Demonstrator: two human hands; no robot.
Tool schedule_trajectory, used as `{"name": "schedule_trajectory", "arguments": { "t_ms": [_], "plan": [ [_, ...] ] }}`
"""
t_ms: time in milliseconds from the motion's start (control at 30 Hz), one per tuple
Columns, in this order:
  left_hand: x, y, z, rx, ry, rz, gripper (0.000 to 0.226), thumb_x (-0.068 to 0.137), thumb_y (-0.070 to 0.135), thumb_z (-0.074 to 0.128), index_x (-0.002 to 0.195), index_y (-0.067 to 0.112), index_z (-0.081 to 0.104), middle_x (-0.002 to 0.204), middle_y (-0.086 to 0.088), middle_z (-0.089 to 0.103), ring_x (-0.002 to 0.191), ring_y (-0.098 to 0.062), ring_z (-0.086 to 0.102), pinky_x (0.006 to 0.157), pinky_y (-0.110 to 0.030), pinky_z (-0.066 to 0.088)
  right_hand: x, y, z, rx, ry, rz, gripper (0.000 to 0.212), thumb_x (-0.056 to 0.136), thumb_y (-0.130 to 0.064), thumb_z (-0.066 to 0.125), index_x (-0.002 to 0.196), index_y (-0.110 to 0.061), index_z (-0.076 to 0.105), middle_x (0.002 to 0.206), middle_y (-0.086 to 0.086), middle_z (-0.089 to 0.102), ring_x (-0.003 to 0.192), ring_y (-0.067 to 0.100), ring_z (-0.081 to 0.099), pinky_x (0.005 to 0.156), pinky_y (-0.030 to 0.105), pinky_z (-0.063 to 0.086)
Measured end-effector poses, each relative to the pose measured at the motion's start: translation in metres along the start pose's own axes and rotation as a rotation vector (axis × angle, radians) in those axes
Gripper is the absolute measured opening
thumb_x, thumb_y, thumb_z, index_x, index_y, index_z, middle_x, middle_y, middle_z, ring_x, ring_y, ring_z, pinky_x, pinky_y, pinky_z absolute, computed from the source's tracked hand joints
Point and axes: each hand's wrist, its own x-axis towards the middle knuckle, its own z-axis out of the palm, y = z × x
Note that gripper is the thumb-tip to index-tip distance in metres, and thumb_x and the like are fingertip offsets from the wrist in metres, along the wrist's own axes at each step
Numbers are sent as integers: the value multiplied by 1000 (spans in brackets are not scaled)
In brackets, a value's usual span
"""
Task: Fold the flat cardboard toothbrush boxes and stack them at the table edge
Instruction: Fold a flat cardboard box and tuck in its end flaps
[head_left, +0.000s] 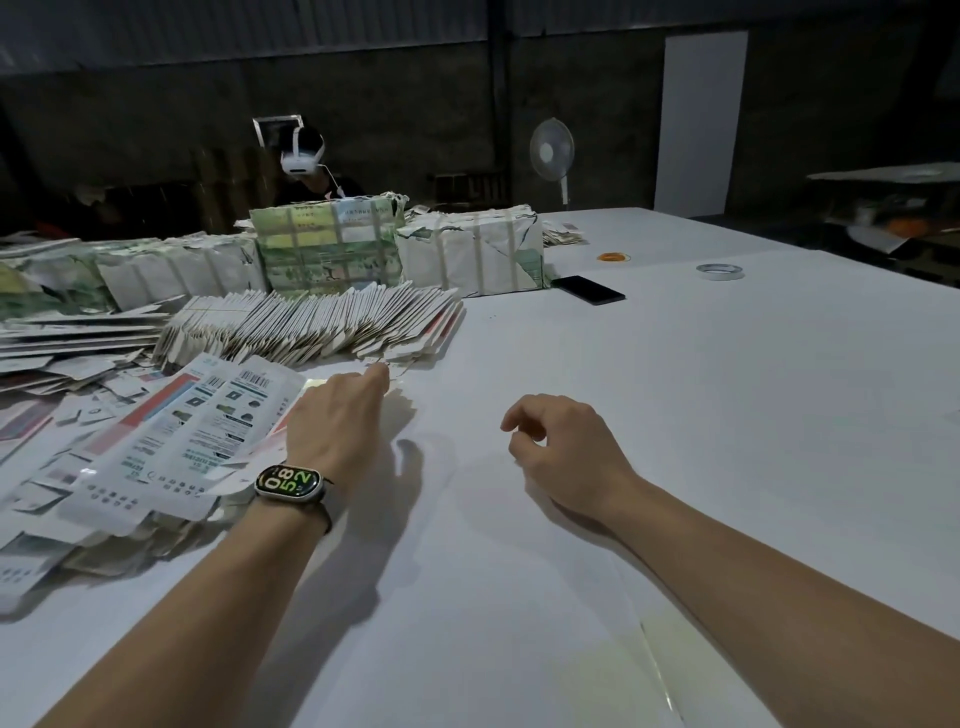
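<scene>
Dim warehouse walls close off the far side, with a standing fan and a pale door panel against them, and a wide white table fills nearly everything in front of me. Across it, another person wearing a white headset sits behind wrapped, taped bundles of stock.

On my near left lies a loose heap of flat toothbrush boxes, printed faces up, still unfolded. Beyond them, further left and toward the middle, a long fanned row of folded boxes leans in overlapping order; I take that to be the finished work. A smaller, untidy layer of flats lies at the far left.

My left hand, with a smartwatch on the wrist, reaches forward with fingers extended, its fingertips touching a small flap at the near end of the folded row. It grips nothing that I can see. My right hand hovers above bare table to the right, fingers loosely curled, holding nothing.

Judging by the piles, a good share is done, yet much remains: the near heap of flats is thick, and the bundles look unopened. A black phone, a tape roll and what looks like a clump of orange rubber bands sit well apart on the far right.
</scene>
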Motion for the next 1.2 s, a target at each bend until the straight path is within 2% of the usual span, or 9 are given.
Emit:
{"name": "schedule_trajectory", "arguments": {
  "t_ms": [267,367,500,567,633,733,833,1033,1200],
  "plan": [
    [-5,5,-4,-35,222,64,12,96,11,60,104,17,65,95,-7,69,81,-36,64,61,-36,39,0,-1,-1,19,-13,9,16,90,-18,57,92,-33,61,80,-15,63,89,12,58,85,35,49],
    [-6,14,-14,-247,511,248,28,83,-14,64,102,5,72,86,-16,65,70,-37,62,57,-40,48,2,-1,1,69,23,7,14,92,-21,59,101,-31,62,80,-12,62,84,10,58,83,34,48],
    [-10,42,-24,-654,696,423,19,92,-7,64,109,-1,68,95,-10,62,74,-17,60,62,-25,53,3,-1,0,294,68,26,22,96,-39,60,118,-36,55,85,-11,62,80,6,57,79,33,50],
    [-14,53,-25,-922,624,313,25,93,0,66,116,10,62,100,2,61,79,-7,63,65,-16,56,1,-5,-1,437,60,45,29,92,-52,55,118,-39,54,88,-10,62,82,5,58,75,30,53],
    [-20,62,-22,-1209,444,143,32,94,6,67,117,26,56,96,9,63,79,-9,68,62,-21,59,-2,-10,0,589,45,71,37,87,-54,50,118,-35,57,94,-6,68,83,4,63,68,29,53],
    [-32,74,-7,-1521,79,-140,38,99,13,63,129,33,53,95,1,70,77,-16,75,59,-27,59,-3,-13,2,748,43,117,38,89,-46,53,119,-23,62,106,2,75,95,22,73,81,48,59],
    [-39,82,8,-1609,-180,-244,35,104,21,55,134,37,45,93,1,79,78,-23,77,58,-29,60,-3,-12,0,707,27,134,34,92,-42,53,117,-23,64,103,1,76,91,24,74,84,52,59],
    [-40,81,10,-1589,-211,-121,31,104,20,53,122,43,43,100,2,78,81,-23,77,60,-27,59,0,-7,3,662,91,151,21,98,-34,58,118,-40,54,102,-5,76,83,17,75,78,46,62],
    [-38,80,10,-1545,-225,-48,33,96,37,47,127,46,39,104,14,76,86,-17,76,64,-24,59,-1,-8,3,568,123,145,29,88,-52,56,115,-42,56,96,-16,74,81,8,73,74,38,62]
  ]
}}
